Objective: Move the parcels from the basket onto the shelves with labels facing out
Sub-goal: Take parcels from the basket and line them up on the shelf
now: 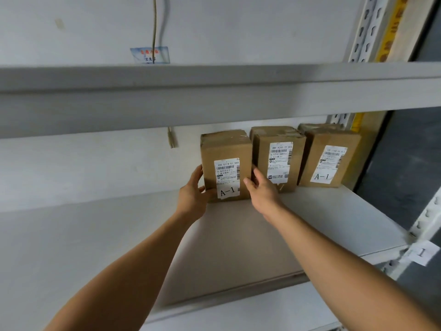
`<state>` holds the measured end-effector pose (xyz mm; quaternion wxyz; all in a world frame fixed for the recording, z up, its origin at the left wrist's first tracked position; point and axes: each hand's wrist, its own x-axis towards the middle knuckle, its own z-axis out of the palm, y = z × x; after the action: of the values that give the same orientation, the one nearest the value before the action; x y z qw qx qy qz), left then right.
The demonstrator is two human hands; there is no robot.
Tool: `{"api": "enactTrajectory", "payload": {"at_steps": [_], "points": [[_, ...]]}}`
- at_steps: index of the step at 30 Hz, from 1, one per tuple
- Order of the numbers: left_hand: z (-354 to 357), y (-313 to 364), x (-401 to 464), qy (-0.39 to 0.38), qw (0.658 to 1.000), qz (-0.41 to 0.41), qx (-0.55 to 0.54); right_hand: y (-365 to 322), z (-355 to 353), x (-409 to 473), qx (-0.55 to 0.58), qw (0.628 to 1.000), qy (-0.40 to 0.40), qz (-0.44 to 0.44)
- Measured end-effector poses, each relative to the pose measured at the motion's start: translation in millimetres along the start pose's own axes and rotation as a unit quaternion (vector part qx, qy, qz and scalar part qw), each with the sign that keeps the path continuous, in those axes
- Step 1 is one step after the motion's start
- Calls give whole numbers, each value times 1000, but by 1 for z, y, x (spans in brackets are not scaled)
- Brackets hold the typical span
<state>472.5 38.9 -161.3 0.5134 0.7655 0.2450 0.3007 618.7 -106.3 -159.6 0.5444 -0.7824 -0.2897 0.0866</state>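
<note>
White wall (71, 163), hanging cable (154, 25), blue wall sticker (150, 54), yellow strip (391, 27)

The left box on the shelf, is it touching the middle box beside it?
Apart. The head view shows a narrow dark gap between the left box and the middle box, with the right hand's fingers reaching into it.

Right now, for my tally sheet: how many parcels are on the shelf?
3, side by side: the left parcel held between both hands, the middle parcel, the right parcel by the upright. None visibly hidden.
</note>
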Motion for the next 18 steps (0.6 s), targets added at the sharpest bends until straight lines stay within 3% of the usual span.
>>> {"api": "enactTrajectory", "payload": {"at_steps": [18], "points": [[5,-3,12,3,999,2,38,13,9,16,-29,1000,8,1]]}}
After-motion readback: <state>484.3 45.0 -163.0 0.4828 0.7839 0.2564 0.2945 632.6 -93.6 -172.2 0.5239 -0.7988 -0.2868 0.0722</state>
